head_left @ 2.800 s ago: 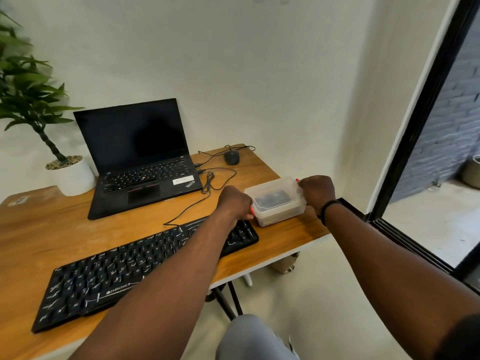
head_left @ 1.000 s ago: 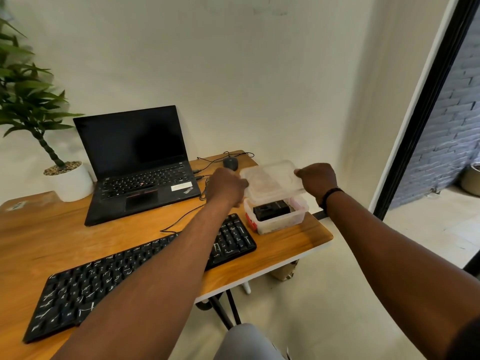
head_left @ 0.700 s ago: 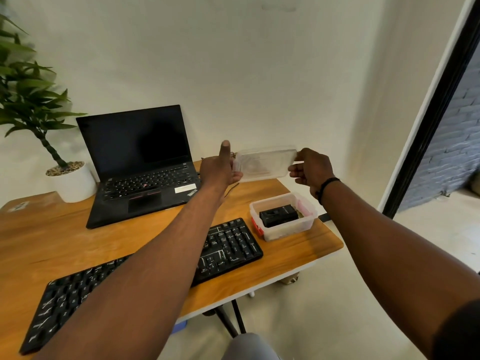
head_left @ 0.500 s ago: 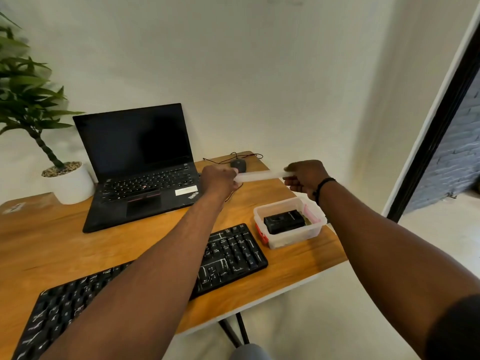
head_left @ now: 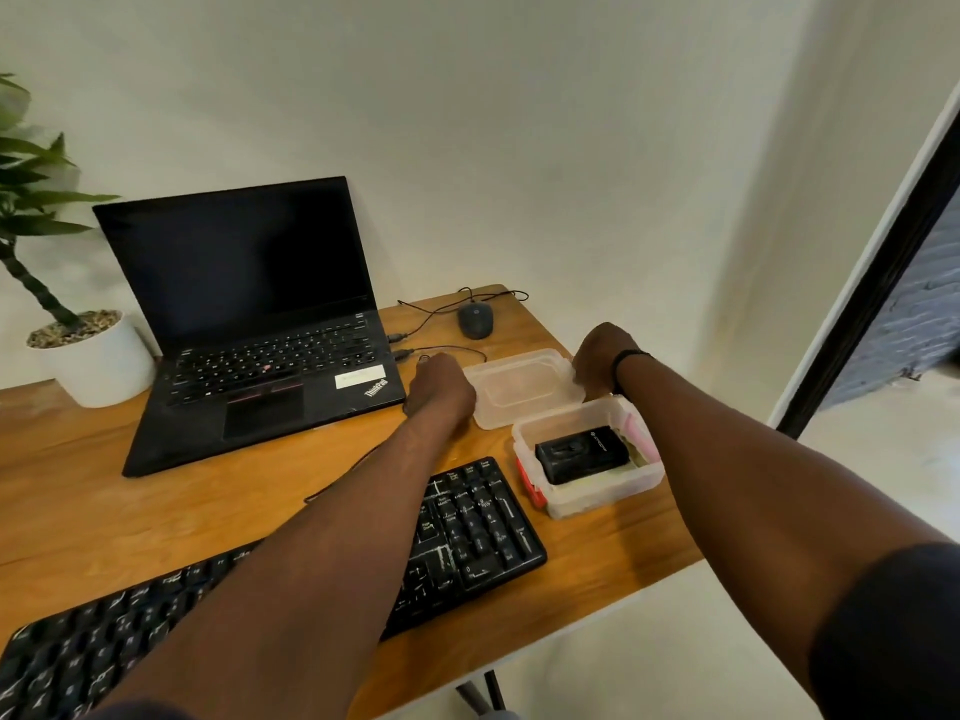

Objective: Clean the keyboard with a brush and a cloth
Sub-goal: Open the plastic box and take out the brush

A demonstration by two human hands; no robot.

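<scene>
wood-grain tabletop point(head_left: 130, 501) is carrying one black keyboard point(head_left: 467, 532), one open laptop point(head_left: 249, 324), one wired mouse point(head_left: 475, 320), one potted plant point(head_left: 78, 345), one clear plastic box point(head_left: 587, 459) and its one clear lid point(head_left: 519, 387). two bare forearms are reaching across it. the left hand point(head_left: 441, 389) is curling at the lid's left end and the right hand point(head_left: 597, 358) at its right end, one black band showing on the right wrist. the lid is lying flat on the tabletop just behind the box, between the box and the mouse. the fingers of both hands are bending down around the lid's ends and are mostly hidden behind the knuckles, so whether they are pinching the lid or only touching it cannot be told. the box is standing uncovered at the right end of the keyboard, just beside it, with one black block-shaped item point(head_left: 582, 454) lying inside; a strip of something pale is showing under that item, too hidden to name. the keyboard is lying along the near edge, its left part running under the left forearm, its keys smeared with pale marks.
</scene>
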